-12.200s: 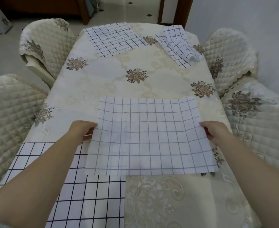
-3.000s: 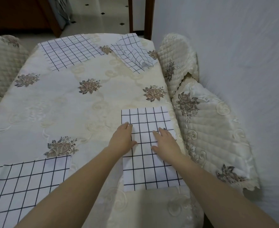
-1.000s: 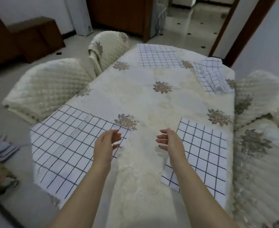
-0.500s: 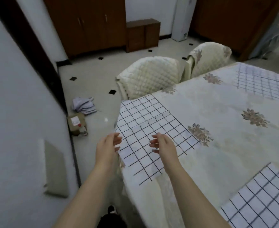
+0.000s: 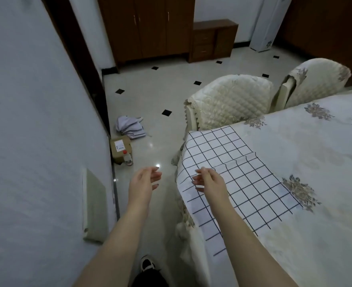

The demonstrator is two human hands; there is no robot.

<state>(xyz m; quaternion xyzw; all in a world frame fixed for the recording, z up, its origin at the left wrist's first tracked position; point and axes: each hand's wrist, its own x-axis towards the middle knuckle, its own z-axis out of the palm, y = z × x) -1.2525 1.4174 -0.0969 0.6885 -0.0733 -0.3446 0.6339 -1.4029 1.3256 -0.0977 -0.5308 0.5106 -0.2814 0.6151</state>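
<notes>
Left hand (image 5: 142,184), right hand (image 5: 211,184): fingers loosely curled, empty; forearm partly hides checked cloth (image 5: 239,172).

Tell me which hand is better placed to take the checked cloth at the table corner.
Right. The right hand hovers over the checked cloth; the left hand hangs above the floor, off the table. Both are empty.

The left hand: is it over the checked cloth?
No, the left hand hangs over the floor beside the table, and only the right hand is above the checked cloth.
</notes>
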